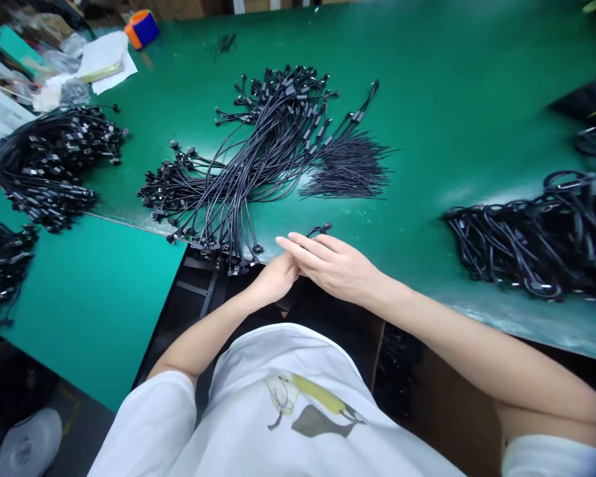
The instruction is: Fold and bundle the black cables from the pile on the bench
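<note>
My left hand (277, 277) and my right hand (342, 267) meet at the front edge of the green table. A black cable (320, 230) is held between them, and its looped end sticks out just beyond my right fingers. Those right fingers are long and close together, lying over my left fingertips and hiding most of them and of the cable. Ahead lies a large bundle of black cables (258, 156) with small connectors at their ends. Beside that bundle, to the right, is a pile of thin black cable ties (353, 165).
More black cables are heaped at the left (54, 159) and a row of coiled cables (531, 232) lies at the right. An orange and blue tape roll (142, 30) stands at the back left near white papers (106, 59). A few dark strips (225, 44) lie farther back.
</note>
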A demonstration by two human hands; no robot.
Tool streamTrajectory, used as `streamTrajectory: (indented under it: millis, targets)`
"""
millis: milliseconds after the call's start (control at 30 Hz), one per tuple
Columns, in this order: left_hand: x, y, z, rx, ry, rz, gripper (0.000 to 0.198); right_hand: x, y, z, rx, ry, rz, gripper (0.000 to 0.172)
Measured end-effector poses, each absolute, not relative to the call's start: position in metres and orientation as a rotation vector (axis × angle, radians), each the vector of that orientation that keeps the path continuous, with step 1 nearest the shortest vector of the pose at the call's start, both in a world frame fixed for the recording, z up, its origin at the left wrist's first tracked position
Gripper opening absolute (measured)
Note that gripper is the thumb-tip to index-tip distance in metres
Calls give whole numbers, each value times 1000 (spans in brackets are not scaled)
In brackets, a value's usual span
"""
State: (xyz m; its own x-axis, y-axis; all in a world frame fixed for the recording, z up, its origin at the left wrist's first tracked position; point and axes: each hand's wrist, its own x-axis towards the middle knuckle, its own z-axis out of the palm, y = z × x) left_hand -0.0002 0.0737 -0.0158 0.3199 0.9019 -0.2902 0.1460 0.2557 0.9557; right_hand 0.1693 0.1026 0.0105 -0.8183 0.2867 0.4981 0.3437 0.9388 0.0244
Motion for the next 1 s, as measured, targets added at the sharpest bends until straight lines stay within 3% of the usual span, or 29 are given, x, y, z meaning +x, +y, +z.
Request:
streamTrajectory:
  millis: [267, 433, 567, 800, 1000]
  targets:
    - [-15, 71, -12, 825, 856, 548, 23, 170, 91, 28, -213, -2834, -798, 24]
    - [-11, 72, -16, 693, 800, 463, 25, 166, 85, 28, -200, -2931, -918, 28]
    - [-8, 70, -12, 702, 791, 448, 10, 165, 87, 23, -152, -2959, -960, 33]
    - [-13, 62, -3, 982, 902, 529, 24, 162, 96, 24, -303, -2908, -650, 21]
    - [-6, 63, -13, 1188, 1115, 664, 47, 162, 104, 4, -688, -2825, -84, 21]
